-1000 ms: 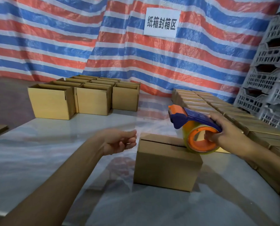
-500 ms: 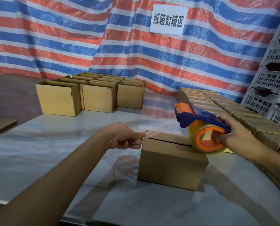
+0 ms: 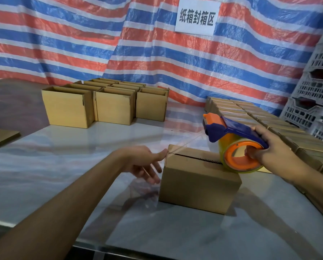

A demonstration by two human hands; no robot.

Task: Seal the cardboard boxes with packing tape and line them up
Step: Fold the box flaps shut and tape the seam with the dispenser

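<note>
Stretching taut, clear tape point(image 3: 185, 144) runs from the dispenser point(image 3: 235, 145) gripped in the right hand point(image 3: 269, 149) to the left edge of the box point(image 3: 200, 181) on the bench point(image 3: 63, 166), pressed there by the extended fingers point(image 3: 153, 176) of the left hand point(image 3: 143, 162). Drift could pull it off the seam point(image 3: 198, 158).

Left hand point(image 3: 144, 164) moved to box point(image 3: 200, 184) edge, tape strip point(image 3: 185, 144) (clear) drawn out from dispenser point(image 3: 232, 130)

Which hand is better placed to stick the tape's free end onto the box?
Left. The left hand touches the clear tape strip at the left top edge of the closed brown cardboard box; the right hand grips the blue-and-orange tape dispenser over its other end.
</note>
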